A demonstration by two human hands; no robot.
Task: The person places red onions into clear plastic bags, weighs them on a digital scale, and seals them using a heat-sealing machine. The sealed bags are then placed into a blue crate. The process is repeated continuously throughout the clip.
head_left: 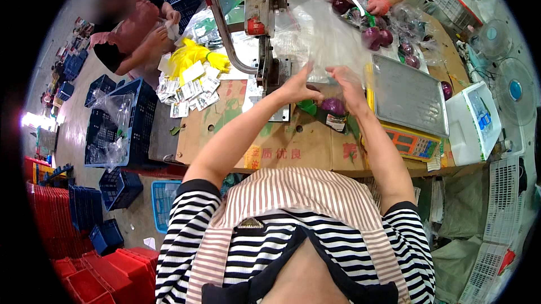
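My left hand (298, 88) is beside the metal stand of a bench-top machine (260, 27), its fingers spread and nothing visible in them. My right hand (350, 85) is a little to the right, its fingers partly bent and apart, near the yellow-edged scale (410, 101). Just below and between both hands, a bag with a dark label (333, 121) lies on the cardboard, with a round purple vegetable that looks like a red onion (333, 105) in it. Something green is at its left end. Beyond my fingers spreads clear plastic film (329, 39), partly blurred.
Yellow netting (191, 58) and scattered labels (194, 91) lie at the table's left. Opposite, a person's pink-gloved hands (378, 5) handle purple vegetables; another person (132, 27) works at left. A white foam box (476, 120) stands right, blue crates (127, 123) left.
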